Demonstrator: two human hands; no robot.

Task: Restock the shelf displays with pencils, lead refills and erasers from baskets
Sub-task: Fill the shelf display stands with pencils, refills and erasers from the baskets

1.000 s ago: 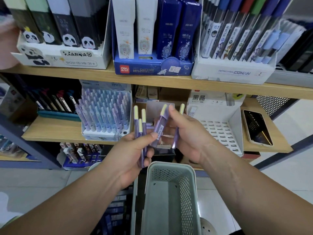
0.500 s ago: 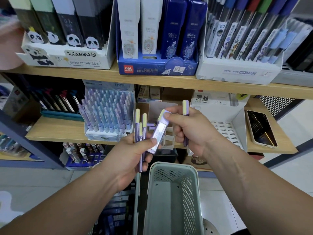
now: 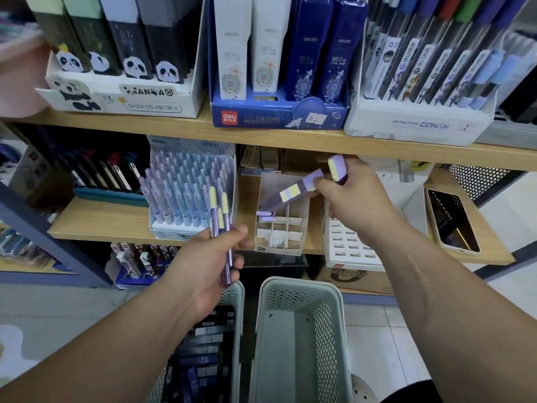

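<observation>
My left hand (image 3: 212,263) grips three purple pencils (image 3: 222,225) with pale yellow caps, held upright in front of the middle shelf. My right hand (image 3: 351,199) pinches one purple pencil (image 3: 293,191), tilted with its tip down over a clear divided display box (image 3: 280,228) on the middle shelf. A second yellow-capped pencil (image 3: 337,168) sticks up from the same hand. Two purple pencil tops show inside the box at its left. Below my hands stands a pale green perforated basket (image 3: 299,330), its inside bare.
A second basket (image 3: 209,344) at the left holds dark boxes. A tray of lilac pencils (image 3: 189,196) sits left of the display box, a white slotted tray (image 3: 348,242) right of it. A phone (image 3: 452,221) lies on the shelf's right end. The upper shelf (image 3: 290,138) carries lead refill boxes.
My right hand drew one pencil away from the left hand's bunch, moved right and up, and tipped it over the clear box. The left hand lowered a little.
</observation>
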